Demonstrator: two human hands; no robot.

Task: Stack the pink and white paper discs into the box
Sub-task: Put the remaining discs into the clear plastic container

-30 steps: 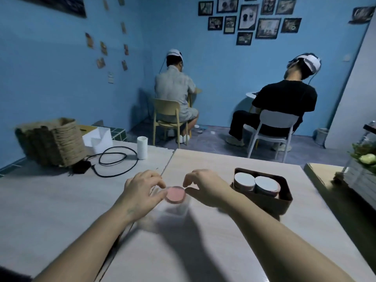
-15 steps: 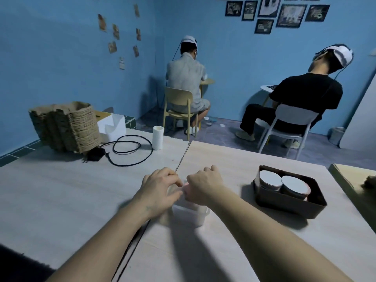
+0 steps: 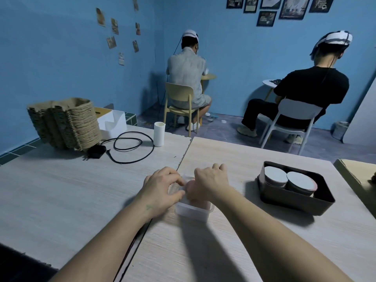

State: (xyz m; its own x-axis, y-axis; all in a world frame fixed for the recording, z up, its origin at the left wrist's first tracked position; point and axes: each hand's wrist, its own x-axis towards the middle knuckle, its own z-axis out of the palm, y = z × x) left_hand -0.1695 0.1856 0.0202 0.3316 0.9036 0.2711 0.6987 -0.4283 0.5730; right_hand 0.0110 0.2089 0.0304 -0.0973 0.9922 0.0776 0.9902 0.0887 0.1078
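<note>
Both hands over clear box [image 3: 192, 211], likely seating a disc flat | left hand [image 3: 160, 190] and right hand [image 3: 209, 183] curled at rim; grip contents hidden, cannot tell | remaining discs [image 3: 289, 180] stacked in brown tray [image 3: 295, 200], right, well apart.

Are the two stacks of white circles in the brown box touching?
Touching. In the head view the left stack and right stack overlap edge to edge, with no gap.

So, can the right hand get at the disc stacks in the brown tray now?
Probably yes. The right hand is at the clear box, and the table between it and the brown tray with the disc stacks looks bare.
</note>
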